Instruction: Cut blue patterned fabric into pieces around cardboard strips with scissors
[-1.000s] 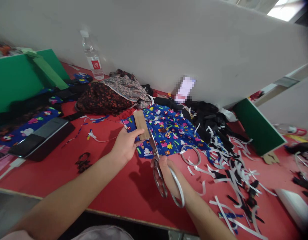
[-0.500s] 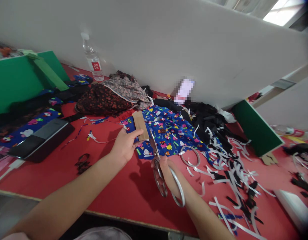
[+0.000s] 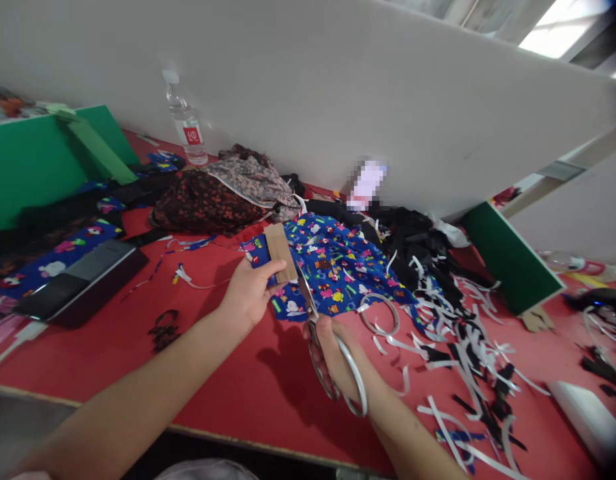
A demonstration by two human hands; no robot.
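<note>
My left hand (image 3: pixel 251 287) pinches the lower end of a flat tan cardboard strip (image 3: pixel 281 250) between thumb and fingers. Under the strip spreads blue cloth (image 3: pixel 333 267) with a colourful cartoon print. My right hand (image 3: pixel 333 343) grips metal scissors (image 3: pixel 315 313) by their handles, fingers inside the loops. The blades point up and left, with the tips close beside the strip's right edge, over the blue cloth. Whether the tips touch the cloth or strip I cannot tell. A roll of white tape (image 3: pixel 379 332) lies right of the scissors.
On the red table (image 3: pixel 228 400) lie white and black scraps (image 3: pixel 473 353) at right and a dark floral cloth heap (image 3: pixel 203 200) behind. A black box-shaped device (image 3: pixel 83 280) is at left. A water bottle (image 3: pixel 191 137) and a phone (image 3: pixel 367 183) stand by the grey partition (image 3: pixel 288 87).
The scissors have closed more, their blades now nearly together, and the handle loops have come closer. My left hand and the cardboard strip stay about where they were.
</note>
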